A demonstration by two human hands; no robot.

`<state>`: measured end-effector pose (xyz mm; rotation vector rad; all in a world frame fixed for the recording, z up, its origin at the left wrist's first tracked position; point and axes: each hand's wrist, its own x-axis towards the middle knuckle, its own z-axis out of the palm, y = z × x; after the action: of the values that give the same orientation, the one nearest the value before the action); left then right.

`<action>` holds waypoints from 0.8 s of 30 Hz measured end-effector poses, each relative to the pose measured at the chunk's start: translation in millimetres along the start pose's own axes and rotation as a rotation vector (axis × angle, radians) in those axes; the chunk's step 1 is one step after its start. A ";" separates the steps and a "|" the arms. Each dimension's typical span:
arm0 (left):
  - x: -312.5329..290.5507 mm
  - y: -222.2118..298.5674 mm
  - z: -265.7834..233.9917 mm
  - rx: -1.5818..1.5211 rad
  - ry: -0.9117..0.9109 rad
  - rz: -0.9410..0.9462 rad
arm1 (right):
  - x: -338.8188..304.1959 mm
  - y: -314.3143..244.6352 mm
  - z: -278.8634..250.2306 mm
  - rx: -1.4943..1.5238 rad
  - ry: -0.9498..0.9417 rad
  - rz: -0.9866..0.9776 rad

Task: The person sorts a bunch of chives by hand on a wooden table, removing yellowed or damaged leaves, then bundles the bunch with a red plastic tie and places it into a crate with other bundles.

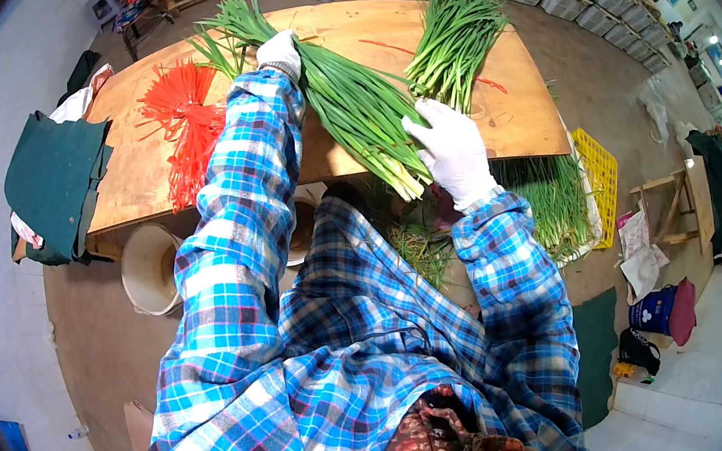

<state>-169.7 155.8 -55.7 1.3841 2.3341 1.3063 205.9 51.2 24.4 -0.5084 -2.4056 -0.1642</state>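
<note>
Our left hand point(278, 52) grips the leafy end of the green onion bunch point(355, 108) on the table point(135, 173); our right hand point(454, 154) clasps its white stems.

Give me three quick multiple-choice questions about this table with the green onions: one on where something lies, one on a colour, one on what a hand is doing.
1. Where does the pile of thin ties lie on the wooden table?
A. On the person's left side
B. On the person's right side
C. Under the table

2. What colour are those ties?
A. Blue
B. Red-orange
C. White

3. What is the right hand doing?
A. Hanging off the table
B. Holding a knife
C. Resting gloved on the root end of the long bunch of green onions

Answers: 1 A, the ties sit by the left sleeve, near the left hand. 2 B, they are bright red-orange. 3 C, the white glove lies against the pale stalk ends.
</note>
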 end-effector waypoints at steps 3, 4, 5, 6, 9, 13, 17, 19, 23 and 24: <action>-32.0 53.0 -5.6 0.195 -0.065 0.112 | -12.1 19.2 11.6 -0.183 -0.070 0.040; -43.4 65.7 -21.3 0.332 -0.073 0.165 | -8.8 20.9 13.2 -0.119 -0.036 0.038; -42.4 66.8 -24.4 0.298 -0.131 0.078 | -6.0 22.4 13.8 -0.056 -0.003 0.037; -33.8 57.6 -21.6 0.222 -0.126 0.046 | -3.5 23.1 14.5 0.005 0.028 0.038; -44.3 72.1 -27.6 0.333 -0.154 0.058 | 4.7 20.7 11.0 0.033 0.233 0.090; -47.8 74.8 -41.9 0.409 -0.166 0.075 | 21.6 12.1 -6.9 0.071 0.393 0.201; -24.4 45.8 -4.6 0.294 -0.119 0.129 | 14.8 -1.9 -51.4 0.896 0.442 0.772; -7.0 16.3 1.7 0.004 -0.068 0.083 | 10.2 -10.8 -76.5 1.019 0.447 0.833; 9.6 -17.1 5.8 -0.140 -0.024 0.002 | -52.1 8.8 -79.0 1.017 -0.199 0.654; -10.1 23.4 23.8 0.046 -0.101 0.055 | -79.8 21.3 -78.6 0.847 -0.444 0.611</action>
<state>-136.7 167.4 -56.3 1.5013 2.2891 1.1749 316.7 26.2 33.9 -0.8760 -2.2997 1.2799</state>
